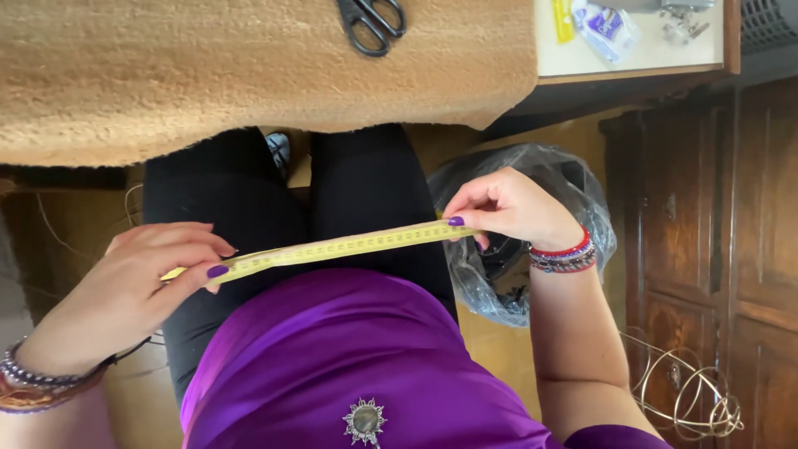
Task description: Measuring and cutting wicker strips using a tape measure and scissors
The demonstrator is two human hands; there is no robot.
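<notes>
- Your shiny purple satin top (349, 357) carries a round silver sunburst brooch (364, 421) low on it.
- Above the brooch, black trousers (366, 191).
- Purple nail polish; beaded bracelets ring both wrists, red and dark beads right of the brooch.

tape measure (332, 248) | yellow, flat strip | pulled taut, slightly tilted | spans above black-clad thighs, ends pinched

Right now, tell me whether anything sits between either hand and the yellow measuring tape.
Nothing visible does. The left hand pinches one end of the measuring tape and the right hand pinches the other end, so the tape runs stretched between them above the black-clad legs. The scissors lie apart on the tan fabric.
</notes>
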